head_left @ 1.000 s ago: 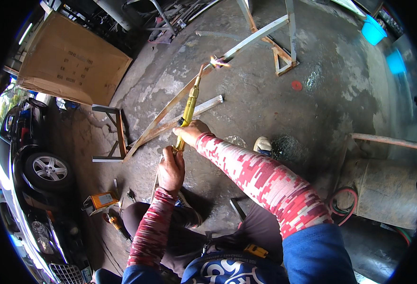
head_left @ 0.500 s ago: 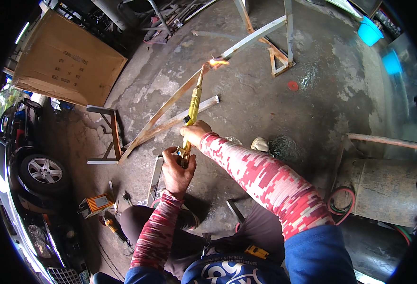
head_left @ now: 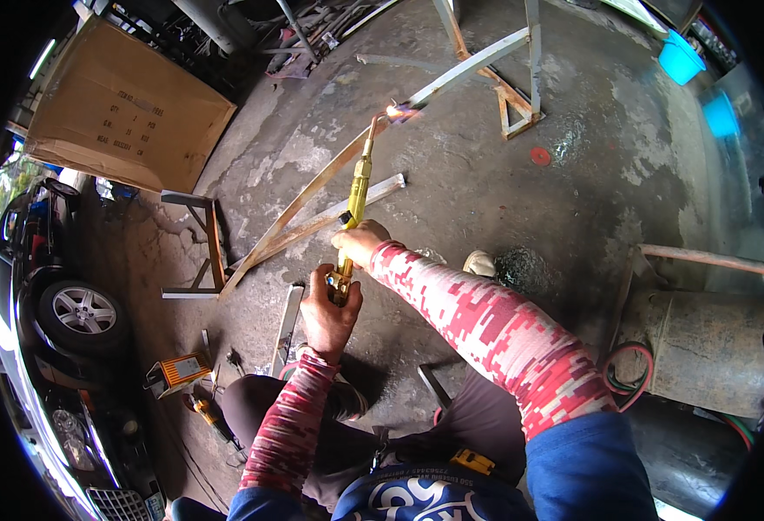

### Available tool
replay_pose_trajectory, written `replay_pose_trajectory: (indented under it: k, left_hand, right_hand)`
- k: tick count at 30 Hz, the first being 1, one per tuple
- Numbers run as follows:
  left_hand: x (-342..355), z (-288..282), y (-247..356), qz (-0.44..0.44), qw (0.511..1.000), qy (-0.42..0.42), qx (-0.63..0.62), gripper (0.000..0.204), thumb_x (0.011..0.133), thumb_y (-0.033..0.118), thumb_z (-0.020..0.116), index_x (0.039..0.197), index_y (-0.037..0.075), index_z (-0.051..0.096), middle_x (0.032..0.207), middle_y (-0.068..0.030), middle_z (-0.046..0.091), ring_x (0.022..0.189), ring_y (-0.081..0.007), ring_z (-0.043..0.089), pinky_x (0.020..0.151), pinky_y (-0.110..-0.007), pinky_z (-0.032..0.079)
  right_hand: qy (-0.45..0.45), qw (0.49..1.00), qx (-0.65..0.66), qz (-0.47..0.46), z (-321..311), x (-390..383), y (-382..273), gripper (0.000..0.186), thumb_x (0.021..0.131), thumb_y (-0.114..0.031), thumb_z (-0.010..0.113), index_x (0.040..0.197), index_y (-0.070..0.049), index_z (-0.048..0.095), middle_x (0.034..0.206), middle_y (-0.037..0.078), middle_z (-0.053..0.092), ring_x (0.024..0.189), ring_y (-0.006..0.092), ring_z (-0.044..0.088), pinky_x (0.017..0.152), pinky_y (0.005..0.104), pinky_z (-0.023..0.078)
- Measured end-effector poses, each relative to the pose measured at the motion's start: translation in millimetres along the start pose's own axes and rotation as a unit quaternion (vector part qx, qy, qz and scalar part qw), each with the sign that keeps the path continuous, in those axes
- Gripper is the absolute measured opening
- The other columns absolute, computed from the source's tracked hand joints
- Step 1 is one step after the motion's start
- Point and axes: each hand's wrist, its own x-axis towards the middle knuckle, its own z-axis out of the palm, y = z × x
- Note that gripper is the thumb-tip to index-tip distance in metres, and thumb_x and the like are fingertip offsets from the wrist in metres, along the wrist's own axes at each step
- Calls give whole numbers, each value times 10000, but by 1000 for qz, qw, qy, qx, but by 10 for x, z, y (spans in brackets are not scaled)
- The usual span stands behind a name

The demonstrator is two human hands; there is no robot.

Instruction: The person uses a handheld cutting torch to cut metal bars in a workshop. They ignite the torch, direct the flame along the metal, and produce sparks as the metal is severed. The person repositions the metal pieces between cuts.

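A brass gas torch (head_left: 358, 185) points away from me, its thin bent copper tip burning with a bright flame (head_left: 397, 112). My right hand (head_left: 362, 241) is wrapped round the torch body. Close below it, my left hand (head_left: 330, 314) has thumb and fingers closed on the valve end of the torch. The flame lies beside a long metal bar (head_left: 312, 188), rusty on the near part. Beyond the flame runs a greyer length of bar (head_left: 469, 68), joined to an upright frame (head_left: 531, 65). Glare hides the spot where flame and metal meet.
Another metal bar (head_left: 334, 217) lies on the floor under the long one, near a small angled frame (head_left: 211, 247). At left stand a large cardboard box (head_left: 130, 113) and a car (head_left: 61, 330). An angle grinder (head_left: 208, 415) lies by my knee. Gas cylinders (head_left: 703, 347) and hoses (head_left: 629, 382) sit at right.
The flame has turned from a yellow-orange flare to a smaller, bluish-violet one. My left hand's fingers have shifted slightly at the valve end; my right hand keeps its hold.
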Motion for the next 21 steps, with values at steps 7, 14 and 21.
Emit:
replay_pose_trajectory:
  k: [7, 14, 21]
  left_hand:
    - [11, 28, -26, 4, 1000, 10, -11, 454, 853, 147, 776, 1255, 41, 593, 720, -121, 671, 608, -139, 627, 597, -314, 521]
    - [1, 47, -44, 15, 1000, 20, 5, 431, 864, 159, 777, 1239, 52, 593, 684, -110, 651, 558, -170, 640, 559, -332, 518]
    - [1, 37, -36, 6, 1000, 12, 10, 438, 861, 153, 772, 1250, 41, 604, 668, -111, 645, 562, -145, 608, 564, -323, 505]
  right_hand:
    - [-11, 999, -16, 29, 39, 111, 65, 331, 804, -299, 707, 896, 17, 739, 903, 206, 768, 883, 326, 768, 783, 404, 607]
    - [-24, 998, -47, 24, 0, 85, 17, 337, 803, -308, 706, 921, 6, 744, 925, 205, 769, 921, 335, 762, 817, 411, 601]
    - [-19, 998, -55, 23, 2, 81, 7, 342, 805, -320, 702, 913, 1, 745, 926, 203, 769, 914, 332, 763, 814, 410, 602]
